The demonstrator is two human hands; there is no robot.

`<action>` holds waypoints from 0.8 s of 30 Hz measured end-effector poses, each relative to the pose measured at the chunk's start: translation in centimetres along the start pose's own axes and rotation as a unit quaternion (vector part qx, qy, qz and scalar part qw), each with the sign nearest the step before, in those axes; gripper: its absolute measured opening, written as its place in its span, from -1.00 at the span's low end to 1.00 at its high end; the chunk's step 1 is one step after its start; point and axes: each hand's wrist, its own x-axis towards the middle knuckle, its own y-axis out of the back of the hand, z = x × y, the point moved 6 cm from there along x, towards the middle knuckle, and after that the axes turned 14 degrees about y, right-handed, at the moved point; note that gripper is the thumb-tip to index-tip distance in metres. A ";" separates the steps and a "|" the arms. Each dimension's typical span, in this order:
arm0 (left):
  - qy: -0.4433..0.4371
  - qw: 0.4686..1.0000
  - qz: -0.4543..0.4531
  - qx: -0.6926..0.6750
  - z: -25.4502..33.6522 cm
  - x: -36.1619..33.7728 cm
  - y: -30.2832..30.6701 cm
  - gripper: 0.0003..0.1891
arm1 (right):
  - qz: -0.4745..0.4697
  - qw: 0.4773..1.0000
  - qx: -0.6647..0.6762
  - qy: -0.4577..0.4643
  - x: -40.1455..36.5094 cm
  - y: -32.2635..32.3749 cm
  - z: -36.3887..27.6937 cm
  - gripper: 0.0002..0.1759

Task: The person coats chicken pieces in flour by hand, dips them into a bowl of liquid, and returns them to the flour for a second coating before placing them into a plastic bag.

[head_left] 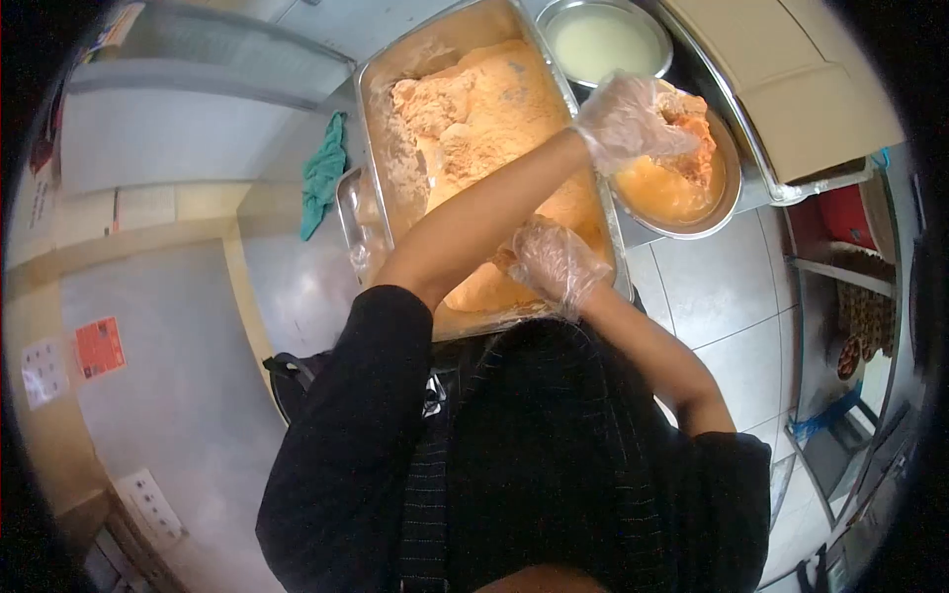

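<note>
My left hand (pixel 633 124), in a clear plastic glove, reaches across to the steel bowl (pixel 733 193) of orange liquid at the right. Its fingers are closed on a lumpy orange coated piece (pixel 700 148) above the liquid. Under my left forearm, my right hand (pixel 556 262), also gloved, is low over the near right part of the large metal tray (pixel 368 109). Its fingers are curled around something brownish, partly hidden by the glove. Pale orange flour (pixel 494 84) fills much of the tray, with clumps towards its left side.
Behind the orange bowl stands another steel bowl with pale liquid (pixel 605 44). A green cloth (pixel 323 178) lies left of the tray, near a smaller metal container (pixel 354 212). A beige box (pixel 791 89) is at upper right, and shelving (pixel 845 267) stands beyond the tiled floor.
</note>
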 end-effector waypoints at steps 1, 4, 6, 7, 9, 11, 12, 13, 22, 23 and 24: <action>-0.024 0.997 -0.013 -0.072 -0.1 -1.0 0.8 -0.55 | -0.042 0.998 0.025 -0.025 -0.1 0.9 -0.2 -0.67; -0.133 0.972 0.189 0.048 0.9 -6.1 5.5 -0.59 | 0.011 0.995 0.095 0.013 -1.6 3.2 -1.2 -0.68; 0.062 0.966 0.053 -0.246 -0.7 -9.6 6.0 -0.66 | 0.011 0.997 0.071 0.035 -3.0 3.3 -1.4 -0.67; 0.057 0.965 0.059 -0.250 -0.8 -11.3 6.6 -0.66 | 0.011 0.997 0.052 0.054 -3.8 3.3 -1.6 -0.66; 0.178 0.972 0.082 -0.126 -3.3 -13.9 7.0 -0.68 | 0.032 0.996 0.053 0.065 -6.3 3.6 -1.2 -0.66; 0.221 0.973 0.056 -0.012 -4.6 -14.6 6.3 -0.67 | 0.031 0.997 0.056 0.045 -7.0 5.8 -2.3 -0.63; 0.265 0.958 0.018 0.108 -5.9 -15.1 5.6 -0.66 | 0.020 0.997 0.049 0.051 -6.7 6.3 -2.5 -0.63; 0.231 0.958 0.012 0.168 -7.7 -15.4 5.1 -0.61 | 0.022 0.982 0.185 -0.022 -6.7 6.5 -1.6 -0.61; 0.366 0.859 0.255 0.251 -15.1 -16.3 14.8 -0.43 | 0.168 0.977 0.111 -0.075 3.8 9.7 2.3 -0.50; 0.363 0.860 0.256 0.250 -16.4 -15.8 15.2 -0.43 | 0.233 0.963 0.125 -0.061 5.3 8.4 4.9 -0.48; 0.416 0.826 0.286 0.251 -18.5 -15.7 15.6 -0.41 | 0.253 0.948 0.146 -0.127 6.7 8.2 5.8 -0.47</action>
